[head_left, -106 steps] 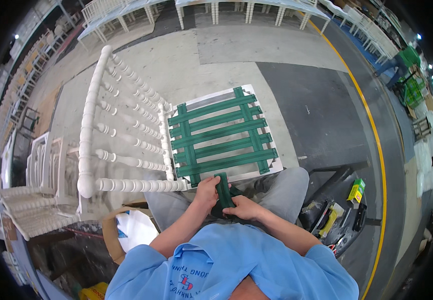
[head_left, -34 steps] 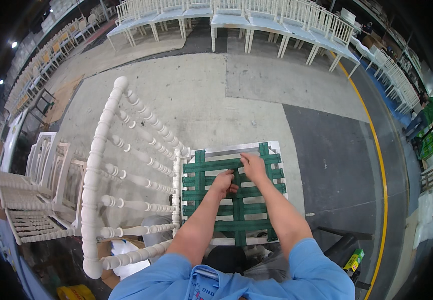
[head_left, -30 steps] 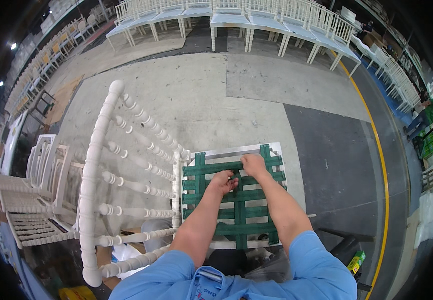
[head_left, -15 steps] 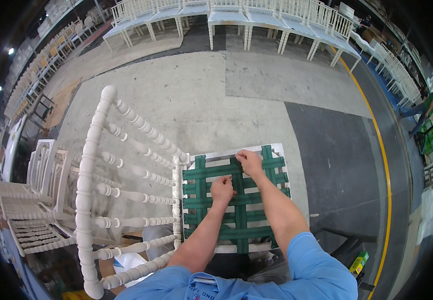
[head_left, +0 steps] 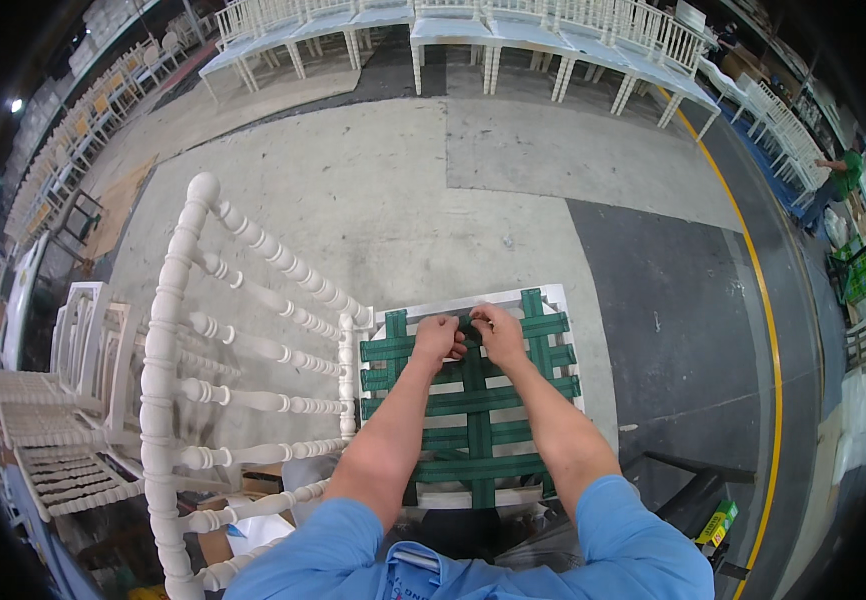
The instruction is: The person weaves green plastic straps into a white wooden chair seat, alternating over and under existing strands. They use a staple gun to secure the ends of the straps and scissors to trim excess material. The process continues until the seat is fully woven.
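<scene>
Head view: right fingers (head_left: 480, 315) pinch a green strap (head_left: 480, 452), left fingers (head_left: 456, 348) curl beside it, grip unclear.

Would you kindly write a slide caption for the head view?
Left hand and right hand close together at a green strap on a white spindle-backed chair.

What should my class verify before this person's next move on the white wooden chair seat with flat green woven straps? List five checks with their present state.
1. Left hand at the far end of the flat green woven middle strap: ok.
2. Right hand at that same end: ok, its fingertips appear to pinch it.
3. Middle strap's far end fastened: cannot tell, fingers partly hide it.
4. White wooden backrest with turned spindles apart from both hands: ok, it stands to their left.
5. Small green-and-yellow box off the seat: ok, it lies to the right.
</scene>
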`<state>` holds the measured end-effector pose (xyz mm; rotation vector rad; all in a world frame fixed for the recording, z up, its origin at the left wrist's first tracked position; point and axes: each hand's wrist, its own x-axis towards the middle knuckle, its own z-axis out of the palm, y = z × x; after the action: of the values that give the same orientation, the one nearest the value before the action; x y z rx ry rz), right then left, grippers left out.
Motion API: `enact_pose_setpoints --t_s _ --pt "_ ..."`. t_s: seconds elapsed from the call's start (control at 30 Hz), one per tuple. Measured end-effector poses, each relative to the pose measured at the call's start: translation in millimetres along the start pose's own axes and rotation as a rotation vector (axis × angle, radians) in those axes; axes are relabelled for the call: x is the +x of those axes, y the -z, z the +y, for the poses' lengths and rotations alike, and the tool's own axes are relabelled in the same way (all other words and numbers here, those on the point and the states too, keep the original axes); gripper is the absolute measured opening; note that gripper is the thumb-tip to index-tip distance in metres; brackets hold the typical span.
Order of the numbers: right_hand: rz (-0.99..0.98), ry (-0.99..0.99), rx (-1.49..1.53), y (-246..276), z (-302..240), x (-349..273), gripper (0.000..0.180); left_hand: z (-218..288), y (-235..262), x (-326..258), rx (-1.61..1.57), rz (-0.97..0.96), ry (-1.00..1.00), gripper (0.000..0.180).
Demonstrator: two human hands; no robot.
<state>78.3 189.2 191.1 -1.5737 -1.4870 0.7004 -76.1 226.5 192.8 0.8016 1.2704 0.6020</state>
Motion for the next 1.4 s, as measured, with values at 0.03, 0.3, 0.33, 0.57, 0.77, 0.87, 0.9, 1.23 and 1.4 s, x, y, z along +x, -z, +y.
enact_pose_setpoints --t_s 0.03,0.3,0.33,0.57,0.77,0.87,0.9,1.23,1.4 --pt "-0.008 0.029 -0.030 0 1 0 0.018 3 1 2 0.021 -0.006 0.028 0.019" --pt "-0.011 0.226 -0.173 -4 10 8 0.015 12 3 4 0.245 -0.008 0.016 0.020" --pt "-0.008 0.197 -0.152 -6 8 9 0.013 7 5 1 0.444 0.103 -0.195 0.020" --pt "0.009 0.122 -0.226 -12 14 28 0.007 6 -13 -9 0.804 0.395 -0.504 0.020" --pt "0.019 -0.034 -0.354 -22 8 53 0.009 -22 -16 -12 0.932 0.589 -0.810 0.026" --pt "0.002 -0.081 -0.342 -25 9 56 0.009 -35 -20 -16 1.068 0.495 -0.754 0.044" --pt "0.002 -0.090 -0.332 -25 10 57 0.010 -37 -20 -18 1.109 0.477 -0.751 0.048" --pt "0.005 -0.125 -0.152 14 12 61 0.025 -35 -34 -19 1.323 0.396 -0.623 0.062" --pt "0.391 -0.188 -0.028 147 19 -29 0.026 -42 -23 -20 1.298 0.435 -0.605 0.062"
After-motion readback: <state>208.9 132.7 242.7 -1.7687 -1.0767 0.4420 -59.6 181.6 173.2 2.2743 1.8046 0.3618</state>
